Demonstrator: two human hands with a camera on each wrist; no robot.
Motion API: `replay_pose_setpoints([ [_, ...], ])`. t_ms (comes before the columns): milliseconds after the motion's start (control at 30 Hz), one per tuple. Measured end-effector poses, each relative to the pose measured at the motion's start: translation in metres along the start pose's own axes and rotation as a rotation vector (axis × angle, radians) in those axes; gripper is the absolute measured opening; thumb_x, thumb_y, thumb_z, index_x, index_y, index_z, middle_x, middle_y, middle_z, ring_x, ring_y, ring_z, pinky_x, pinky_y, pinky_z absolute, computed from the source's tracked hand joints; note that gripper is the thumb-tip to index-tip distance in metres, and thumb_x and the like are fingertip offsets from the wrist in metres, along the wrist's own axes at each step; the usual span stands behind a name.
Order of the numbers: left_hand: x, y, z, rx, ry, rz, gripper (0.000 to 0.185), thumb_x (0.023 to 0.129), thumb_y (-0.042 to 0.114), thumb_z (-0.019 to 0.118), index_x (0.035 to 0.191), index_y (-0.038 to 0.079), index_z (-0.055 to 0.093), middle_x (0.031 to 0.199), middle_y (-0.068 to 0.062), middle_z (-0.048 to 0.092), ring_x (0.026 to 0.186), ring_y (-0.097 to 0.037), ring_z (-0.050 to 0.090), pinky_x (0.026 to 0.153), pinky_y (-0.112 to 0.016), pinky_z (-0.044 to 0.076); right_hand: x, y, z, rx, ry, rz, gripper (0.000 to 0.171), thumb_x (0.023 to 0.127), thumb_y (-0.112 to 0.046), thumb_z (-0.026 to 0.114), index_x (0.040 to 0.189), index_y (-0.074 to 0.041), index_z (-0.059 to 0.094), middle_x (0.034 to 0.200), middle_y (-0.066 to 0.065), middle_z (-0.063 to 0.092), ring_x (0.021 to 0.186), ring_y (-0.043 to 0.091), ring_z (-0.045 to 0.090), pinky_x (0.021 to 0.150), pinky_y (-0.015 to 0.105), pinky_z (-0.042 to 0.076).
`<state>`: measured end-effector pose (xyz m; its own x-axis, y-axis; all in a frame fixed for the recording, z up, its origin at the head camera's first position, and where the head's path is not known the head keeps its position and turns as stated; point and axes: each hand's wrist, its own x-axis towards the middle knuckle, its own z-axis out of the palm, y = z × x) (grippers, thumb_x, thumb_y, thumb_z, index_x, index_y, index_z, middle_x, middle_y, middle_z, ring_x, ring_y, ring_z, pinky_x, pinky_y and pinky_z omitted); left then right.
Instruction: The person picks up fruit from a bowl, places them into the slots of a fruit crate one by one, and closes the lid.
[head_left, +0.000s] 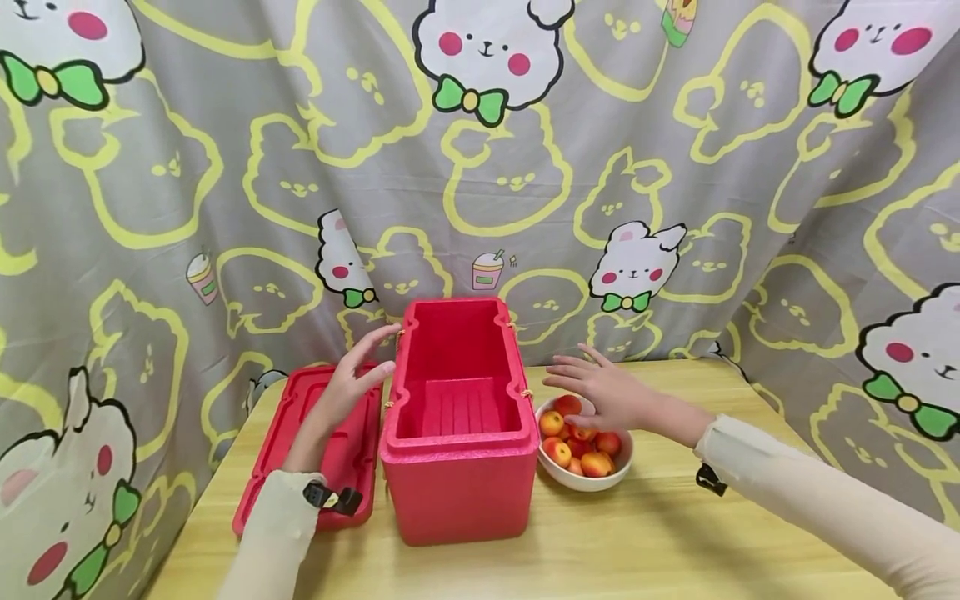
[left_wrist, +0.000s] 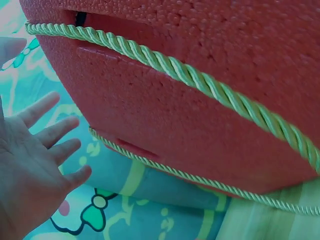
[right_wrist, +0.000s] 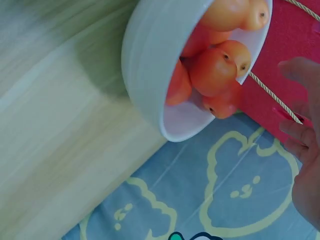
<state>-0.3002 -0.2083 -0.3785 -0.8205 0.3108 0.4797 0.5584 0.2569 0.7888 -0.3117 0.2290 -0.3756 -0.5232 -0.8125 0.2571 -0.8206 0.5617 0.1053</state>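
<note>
Annotator: Box first, red foam box [head_left: 459, 433] stands open on the wooden table [head_left: 675, 542], centre of the head view, inside bare with a ribbed floor
Checker: Lid?
Annotator: Red lid [head_left: 300, 450] lies flat on the table just left of the box, touching or nearly touching its side, cannot tell which
Checker: Left hand state?
Annotator: Left hand [head_left: 352, 383] is spread flat, fingers straight, gripping nothing. It hovers above the lid, fingertips up near the box's left rim. Left wrist view shows the same hand [left_wrist: 30, 170] with fingers fanned and a gap between it and the red wall [left_wrist: 200, 100]
Checker: Contact with the box?
Annotator: Not in the wrist view, fingers are apart from the wall. From the head view cannot tell for the topmost fingertip
Checker: That rope thing?
Annotator: Pale green twisted cord [left_wrist: 190, 75] runs across the box's outer wall, second strand lower down
Checker: Right hand?
Annotator: Right hand [head_left: 607, 392] also relaxed and flat, fingers extended, nothing held. It sits over the white bowl [head_left: 592, 482], palm down, fingers pointing toward the box
Checker: Bowl contents?
Annotator: Orange-red fruits [head_left: 573, 442], several, piled in the bowl. Bowl stands on the table just right of the box. Right wrist view shows the bowl [right_wrist: 150, 75] and fruits [right_wrist: 215, 70], with fingers [right_wrist: 300, 135] at the frame's right edge, apart from the fruit
Checker: Background?
Annotator: Grey cartoon-print cloth [head_left: 225, 167] hangs behind the table. Both arms wear cream sleeves with a dark strap at each wrist
</note>
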Motion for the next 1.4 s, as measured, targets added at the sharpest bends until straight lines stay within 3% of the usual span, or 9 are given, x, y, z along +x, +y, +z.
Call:
replay_pose_setpoints([
  [133,-0.002,-0.002,0.001,-0.014,-0.005,0.038,0.060,0.095,0.013,0.062,0.152,0.012,0.045,0.157,-0.011,0.045,0.145,-0.027,0.039,0.103,-0.028,0.051,0.000,-0.001,0.011,-0.010,0.036,-0.038,0.056,0.080,-0.029,0.084,0.130,-0.007,0.068,0.132,0.008,0.069,0.132,0.035,0.056,0.116,0.069,0.027],
  [233,-0.002,-0.002,0.003,-0.028,-0.019,0.064,0.056,0.093,0.011,0.063,0.148,0.011,0.050,0.157,-0.011,0.046,0.145,-0.027,0.039,0.098,-0.024,0.054,0.000,0.000,0.018,-0.030,0.060,-0.056,0.051,0.080,-0.027,0.084,0.125,-0.007,0.070,0.124,0.007,0.072,0.125,0.032,0.060,0.115,0.068,0.029],
  [300,-0.001,-0.002,0.004,-0.024,-0.026,0.069,0.054,0.092,0.011,0.065,0.145,0.012,0.053,0.158,-0.010,0.044,0.146,-0.028,0.039,0.098,-0.027,0.055,0.000,0.000,0.022,-0.040,0.075,-0.064,0.050,0.078,-0.027,0.085,0.122,-0.007,0.071,0.120,0.006,0.073,0.120,0.030,0.062,0.114,0.067,0.030],
  [533,0.001,-0.002,0.007,0.032,-0.023,0.092,0.049,0.087,0.009,0.070,0.135,0.013,0.060,0.160,-0.009,0.042,0.147,-0.031,0.037,0.103,-0.066,0.048,0.000,-0.002,0.032,-0.020,0.105,-0.093,0.047,0.075,-0.029,0.088,0.115,-0.008,0.074,0.110,0.003,0.074,0.110,0.025,0.064,0.109,0.066,0.036],
  [700,0.001,0.001,0.007,0.060,0.002,0.091,0.049,0.086,0.015,0.075,0.133,0.014,0.061,0.159,-0.006,0.043,0.146,-0.028,0.039,0.102,-0.061,0.051,0.004,-0.007,0.037,0.005,0.095,-0.097,0.043,0.076,-0.029,0.088,0.112,-0.011,0.075,0.107,0.001,0.073,0.108,0.023,0.063,0.109,0.064,0.040],
  [900,0.002,0.002,0.008,0.078,0.014,0.094,0.051,0.084,0.011,0.074,0.133,0.014,0.061,0.159,-0.005,0.042,0.145,-0.027,0.040,0.101,-0.059,0.053,0.007,-0.009,0.045,0.005,0.096,-0.115,0.039,0.076,-0.026,0.088,0.110,-0.013,0.074,0.107,-0.001,0.073,0.108,0.021,0.063,0.109,0.063,0.041],
  [1133,0.002,-0.001,0.013,0.119,0.010,0.113,0.047,0.089,0.018,0.071,0.135,0.015,0.060,0.160,-0.006,0.042,0.146,-0.030,0.039,0.099,-0.061,0.054,0.006,-0.009,0.052,-0.013,0.069,-0.103,0.041,0.074,-0.025,0.089,0.110,-0.014,0.075,0.107,-0.001,0.073,0.108,0.021,0.062,0.110,0.063,0.041],
  [1400,0.003,0.001,0.015,0.240,0.022,0.127,0.048,0.091,0.023,0.068,0.139,0.018,0.060,0.161,-0.004,0.043,0.153,-0.030,0.032,0.108,-0.069,0.042,0.004,-0.008,0.054,-0.023,0.065,-0.094,0.040,0.073,-0.024,0.090,0.109,-0.014,0.075,0.104,-0.001,0.073,0.106,0.020,0.062,0.110,0.062,0.041],
])
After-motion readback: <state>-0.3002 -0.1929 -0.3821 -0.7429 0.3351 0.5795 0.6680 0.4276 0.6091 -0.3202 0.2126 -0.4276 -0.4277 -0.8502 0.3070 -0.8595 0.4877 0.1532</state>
